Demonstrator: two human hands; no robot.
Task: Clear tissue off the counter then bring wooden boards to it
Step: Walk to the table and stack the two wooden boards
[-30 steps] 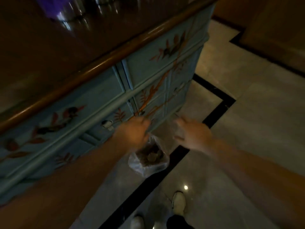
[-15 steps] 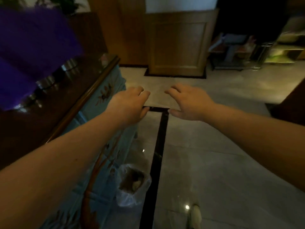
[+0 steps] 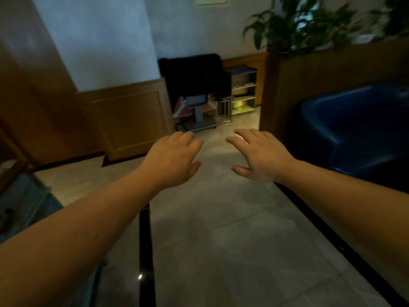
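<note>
Both arms reach forward over a grey tiled floor. My left hand point(image 3: 172, 158) is held palm down with fingers loosely spread and nothing in it. My right hand point(image 3: 261, 156) hangs beside it, also palm down, fingers apart and holding nothing. A corner of the blue painted cabinet with the dark wooden counter point(image 3: 20, 196) shows at the far left edge. No tissue and no wooden boards are in sight.
A blue plastic tub point(image 3: 358, 127) sits at the right beside a wooden partition point(image 3: 309, 80) topped with plants. Straight ahead stand a dark-covered stand point(image 3: 194, 85), a metal stool point(image 3: 223, 111) and a small shelf point(image 3: 243, 91). Wood-panelled wall point(image 3: 130, 120) lies to the left.
The view has swung up and away from the blue cabinet and the bin bag on the floor toward the room ahead. Both hands stay open and have risen in front of me.
</note>
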